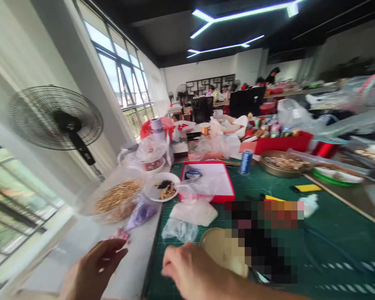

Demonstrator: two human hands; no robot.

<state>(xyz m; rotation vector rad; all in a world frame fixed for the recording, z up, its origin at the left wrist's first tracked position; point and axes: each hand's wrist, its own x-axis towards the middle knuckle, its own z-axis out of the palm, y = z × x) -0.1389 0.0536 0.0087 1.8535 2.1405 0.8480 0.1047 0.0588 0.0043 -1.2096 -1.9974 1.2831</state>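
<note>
head view, blurred by motion: the left hand (92,271) hovers low over the pale edge of the desk (134,266), its grip half open, fingers curled around nothing i can make out, just below a small pink-and-white wrapper (121,234) and not clearly touching it. the right hand (190,271) rests on the green cutting mat (331,225), knuckles up, fingers folded under; whether its grip holds anything i cannot tell. it sits just beside a round cream-coloured dish (218,250), whose contents are hidden by a blurred patch.

containers: one clear bag (118,201) full of fine gold-coloured pieces; one white bowl (162,187) with dark and tan bits; one red-rimmed tray (212,181) holding a clear plastic bag and a small round tin; one metal pan (283,164) of mixed pale pieces; one purple-filled bag (141,214); two clear bags (187,218) of whitish material near the tray's front edge. one blue spool of thread (246,161) stands upright behind the tray. one standing fan (56,118) is by the window on the left.
</note>
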